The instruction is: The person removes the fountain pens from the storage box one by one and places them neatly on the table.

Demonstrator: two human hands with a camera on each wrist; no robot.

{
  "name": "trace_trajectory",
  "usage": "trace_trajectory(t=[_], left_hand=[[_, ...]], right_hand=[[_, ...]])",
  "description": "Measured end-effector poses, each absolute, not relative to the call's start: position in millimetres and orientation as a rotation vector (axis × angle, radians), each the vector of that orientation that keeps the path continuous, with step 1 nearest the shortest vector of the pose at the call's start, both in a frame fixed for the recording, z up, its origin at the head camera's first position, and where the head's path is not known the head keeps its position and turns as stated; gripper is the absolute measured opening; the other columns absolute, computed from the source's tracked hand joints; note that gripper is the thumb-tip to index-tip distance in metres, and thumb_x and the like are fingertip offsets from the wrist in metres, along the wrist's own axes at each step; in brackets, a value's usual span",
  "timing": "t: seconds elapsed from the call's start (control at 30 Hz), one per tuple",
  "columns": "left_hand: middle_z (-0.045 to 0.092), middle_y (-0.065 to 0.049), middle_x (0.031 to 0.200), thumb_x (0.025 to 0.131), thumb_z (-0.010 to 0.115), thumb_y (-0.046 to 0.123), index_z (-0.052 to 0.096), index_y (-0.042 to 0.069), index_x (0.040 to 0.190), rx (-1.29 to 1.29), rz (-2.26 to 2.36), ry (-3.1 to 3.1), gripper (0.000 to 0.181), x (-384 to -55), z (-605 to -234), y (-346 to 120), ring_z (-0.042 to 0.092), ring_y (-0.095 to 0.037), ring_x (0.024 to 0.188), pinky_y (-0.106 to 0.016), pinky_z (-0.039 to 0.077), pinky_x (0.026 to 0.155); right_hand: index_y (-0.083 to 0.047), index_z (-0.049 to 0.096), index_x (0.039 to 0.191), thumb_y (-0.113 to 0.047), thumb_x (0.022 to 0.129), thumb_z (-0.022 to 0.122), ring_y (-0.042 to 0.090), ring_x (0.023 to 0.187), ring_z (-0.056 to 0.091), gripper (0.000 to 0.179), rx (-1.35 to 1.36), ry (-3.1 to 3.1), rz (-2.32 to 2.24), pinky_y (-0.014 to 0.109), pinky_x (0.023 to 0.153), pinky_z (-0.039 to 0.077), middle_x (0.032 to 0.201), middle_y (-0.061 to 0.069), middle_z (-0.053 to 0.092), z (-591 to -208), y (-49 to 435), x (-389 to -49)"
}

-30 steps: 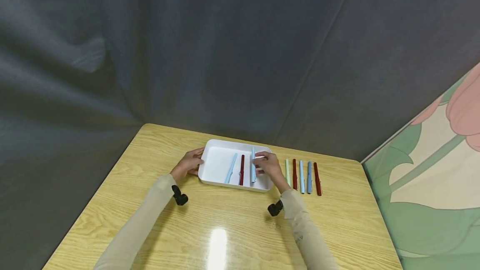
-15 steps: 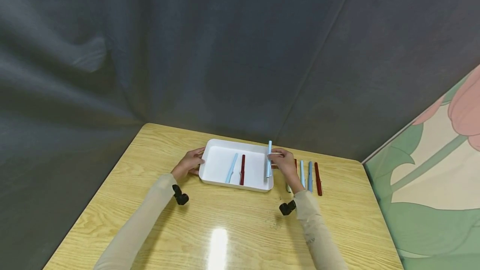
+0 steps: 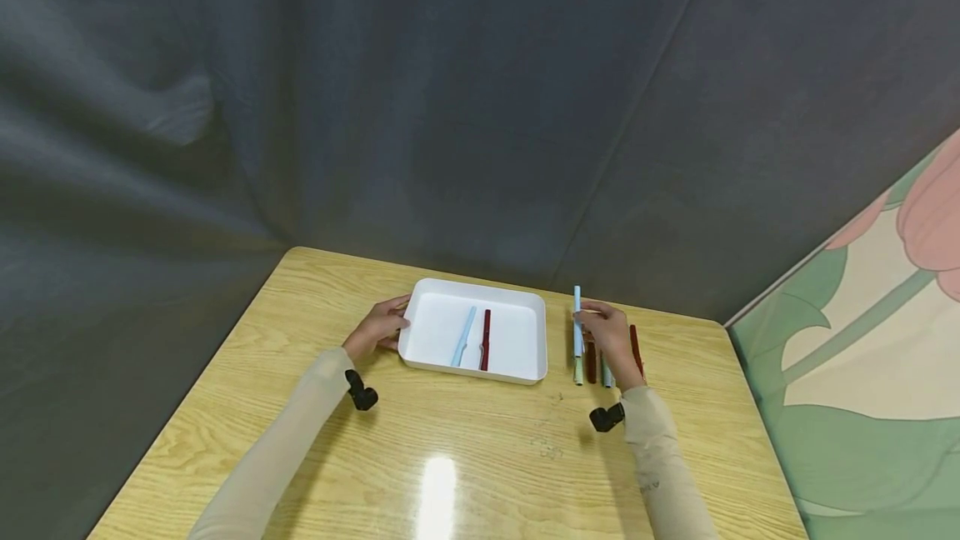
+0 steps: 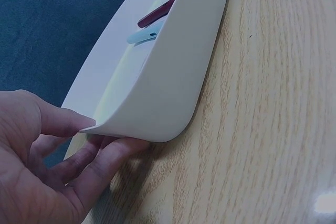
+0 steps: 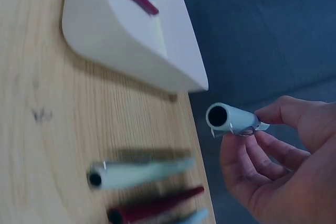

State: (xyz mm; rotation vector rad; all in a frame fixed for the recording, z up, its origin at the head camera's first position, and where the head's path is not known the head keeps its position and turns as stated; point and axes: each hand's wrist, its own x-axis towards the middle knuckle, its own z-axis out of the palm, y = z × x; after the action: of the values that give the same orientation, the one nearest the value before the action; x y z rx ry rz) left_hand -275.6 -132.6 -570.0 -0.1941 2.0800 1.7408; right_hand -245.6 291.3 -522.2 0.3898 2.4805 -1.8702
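My left hand (image 3: pixel 378 325) grips the left end of a white tray (image 3: pixel 432 364); in the left wrist view the thumb lies at the rim and the other fingers are beneath it. Inside the tray lie a light blue pen (image 3: pixel 463 337) and a dark red pen (image 3: pixel 485 342). Off the tray's right side, my right hand (image 3: pixel 606 332) pinches another light blue pen (image 3: pixel 577 319) between thumb and fingers, held above the row of pens. Its open-looking dark end and clip face the camera in the right wrist view. A pale green pen (image 5: pixel 139 174) lies below it on the table.
More pens in the row are partly hidden by my right hand, among them a dark red pen (image 3: pixel 636 347) at the right end. The wooden table (image 3: pixel 495 457) meets a dark curtain (image 3: pixel 450 107) at the back; a flower-patterned panel (image 3: pixel 877 373) stands right.
My right hand has lifted the light blue pen out of the tray's right part and carried it rightward, over the row of pens. The left hand and tray have stayed in place.
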Motion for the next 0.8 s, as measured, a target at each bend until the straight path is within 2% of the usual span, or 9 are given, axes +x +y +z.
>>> trace_trajectory(t=[0.13, 0.37, 0.63, 0.8], left_hand=[[0.05, -0.027, 0.153, 0.099, 0.053, -0.001, 0.034, 0.014, 0.165, -0.187, 1.742, 2.078, 0.07, -274.9, -567.3, -131.4, 0.071, -0.039, 0.112, -0.041, 0.066, 0.073], [0.048, -0.028, 0.154, 0.102, 0.051, -0.001, 0.032, 0.013, 0.166, -0.206, 1.712, 2.091, 0.068, -270.6, -566.6, -134.2, 0.069, -0.04, 0.116, -0.042, 0.066, 0.074], [0.049, -0.027, 0.154, 0.102, 0.052, -0.001, 0.035, 0.014, 0.165, -0.226, 1.725, 2.084, 0.067, -272.3, -571.1, -132.5, 0.069, -0.039, 0.115, -0.041, 0.066, 0.073], [0.05, -0.027, 0.154, 0.102, 0.053, -0.001, 0.035, 0.013, 0.165, -0.218, 1.73, 2.081, 0.068, -272.4, -572.1, -131.2, 0.07, -0.038, 0.113, -0.041, 0.066, 0.071]], right_hand=[[0.01, 0.061, 0.136, -0.012, 0.103, 0.063, 0.005, 0.069, 0.061, 0.04, 0.431, 2.497, -1.853, 0.028, 0.07, 0.059, 0.081, -0.006, 0.069, -521.8, 309.8, -242.5], [0.011, 0.058, 0.139, -0.015, 0.103, 0.063, 0.003, 0.072, 0.064, 0.044, 0.543, 2.477, -1.824, 0.025, 0.071, 0.059, 0.085, -0.008, 0.07, -529.3, 338.8, -236.6], [0.015, 0.055, 0.139, -0.01, 0.103, 0.063, 0.003, 0.066, 0.064, 0.045, 0.64, 2.456, -1.864, 0.022, 0.064, 0.058, 0.075, -0.011, 0.069, -533.5, 366.9, -230.4], [0.015, 0.055, 0.139, -0.01, 0.103, 0.063, 0.003, 0.068, 0.066, 0.045, 0.665, 2.488, -1.816, 0.022, 0.064, 0.058, 0.079, -0.011, 0.071, -537.2, 382.7, -229.4]])
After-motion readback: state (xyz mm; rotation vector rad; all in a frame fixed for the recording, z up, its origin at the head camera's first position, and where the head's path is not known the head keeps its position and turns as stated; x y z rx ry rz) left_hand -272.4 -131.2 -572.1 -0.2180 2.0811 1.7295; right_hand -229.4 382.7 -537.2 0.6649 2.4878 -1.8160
